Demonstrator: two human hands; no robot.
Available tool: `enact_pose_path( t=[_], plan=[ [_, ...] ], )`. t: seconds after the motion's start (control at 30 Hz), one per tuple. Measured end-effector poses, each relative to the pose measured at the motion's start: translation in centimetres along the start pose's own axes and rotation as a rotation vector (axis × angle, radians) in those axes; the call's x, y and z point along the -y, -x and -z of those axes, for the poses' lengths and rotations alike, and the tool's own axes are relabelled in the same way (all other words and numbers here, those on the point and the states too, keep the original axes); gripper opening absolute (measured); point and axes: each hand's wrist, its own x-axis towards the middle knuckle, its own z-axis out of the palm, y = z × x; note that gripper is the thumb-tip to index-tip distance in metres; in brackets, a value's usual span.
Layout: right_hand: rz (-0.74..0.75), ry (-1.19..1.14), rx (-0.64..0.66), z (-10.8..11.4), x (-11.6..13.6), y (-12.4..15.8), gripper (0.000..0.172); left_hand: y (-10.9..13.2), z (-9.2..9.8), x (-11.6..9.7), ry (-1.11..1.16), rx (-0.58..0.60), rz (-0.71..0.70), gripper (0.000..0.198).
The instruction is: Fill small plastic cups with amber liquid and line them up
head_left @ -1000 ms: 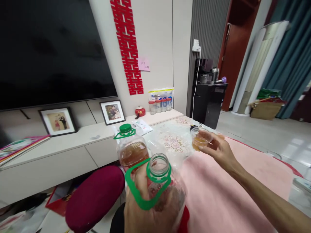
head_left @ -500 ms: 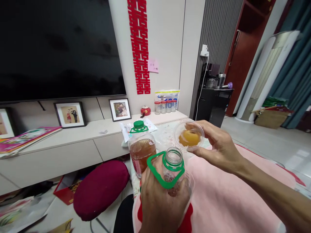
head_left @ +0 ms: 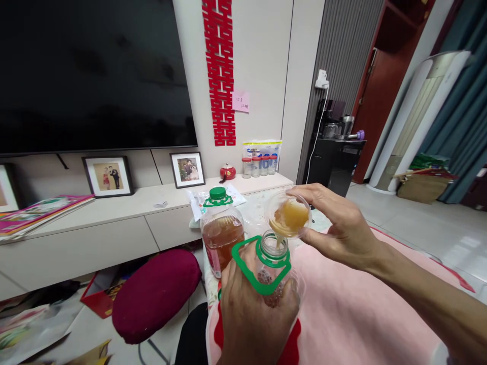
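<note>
My left hand [head_left: 253, 317] is wrapped round a clear plastic bottle [head_left: 274, 284] with an open neck and a green ring handle, held upright over the pink cloth. Just above that neck, my right hand [head_left: 340, 228] tips a small clear cup [head_left: 288, 215] of amber liquid. A thin stream runs from the cup's rim into the bottle's mouth. A second bottle [head_left: 221, 233], capped in green and part full of amber liquid, stands just beyond on the table.
The table carries a pink cloth [head_left: 353, 309] and a patterned cover. A dark red cushion [head_left: 154, 294] lies on the floor at the left. A long white cabinet [head_left: 114, 223] with photo frames and jars runs under a large television [head_left: 91, 71]. A black cabinet [head_left: 335, 162] stands at the back right.
My right hand lifted the cup from the table, brought it over the open bottle and tilted it; liquid now runs into the neck. The left hand kept its hold on the bottle.
</note>
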Motion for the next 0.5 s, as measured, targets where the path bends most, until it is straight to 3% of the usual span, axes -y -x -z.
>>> enact_pose_path(
  t=[0.23, 0.5],
  plan=[
    [0.020, 0.022, 0.023, 0.17, 0.20, -0.37, 0.058, 0.17, 0.06, 0.17, 0.095, 0.064, 0.051, 0.043],
    [0.084, 0.093, 0.033, 0.39, 0.36, -0.76, 0.055, -0.01, -0.19, -0.07, 0.032, 0.021, 0.032, 0.051]
  ],
)
